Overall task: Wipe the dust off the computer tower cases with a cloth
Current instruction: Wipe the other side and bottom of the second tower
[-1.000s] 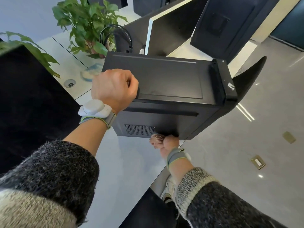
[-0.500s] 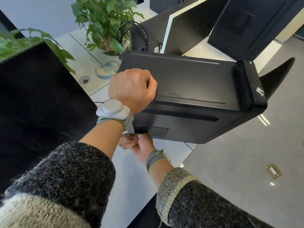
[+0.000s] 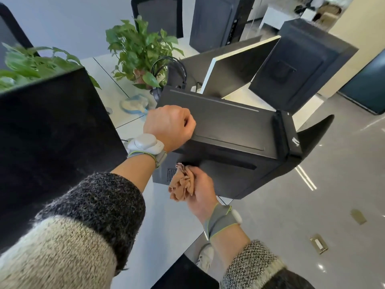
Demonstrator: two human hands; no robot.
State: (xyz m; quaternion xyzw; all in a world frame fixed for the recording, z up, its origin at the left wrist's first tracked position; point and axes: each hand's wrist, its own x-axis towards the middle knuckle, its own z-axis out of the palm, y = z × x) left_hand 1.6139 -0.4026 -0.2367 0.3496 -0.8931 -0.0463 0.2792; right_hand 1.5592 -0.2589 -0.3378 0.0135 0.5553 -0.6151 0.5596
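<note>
Head view: a black computer tower case (image 3: 229, 130) sits tipped at mid-frame on a white desk (image 3: 166, 222), near the desk's edge, with one broad panel turned upward. At nine o'clock on the case, the left hand (image 3: 169, 127) grips the near top edge, its fingers curled tight. At seven o'clock, the right hand (image 3: 201, 189) clutches a bunched tan cloth (image 3: 182, 185) in curled fingers. The cloth is held at the case's lower panel, just beside a small vent grille (image 3: 171, 174). Both wrists wear grey bands carrying white pods. A leafy potted plant (image 3: 141, 51) stands at eleven o'clock from the case, with black headphones (image 3: 168, 65) between them. A dark monitor (image 3: 302, 65) shows its back at one o'clock. Glossy grey floor (image 3: 312, 205) spreads from three to five o'clock.
</note>
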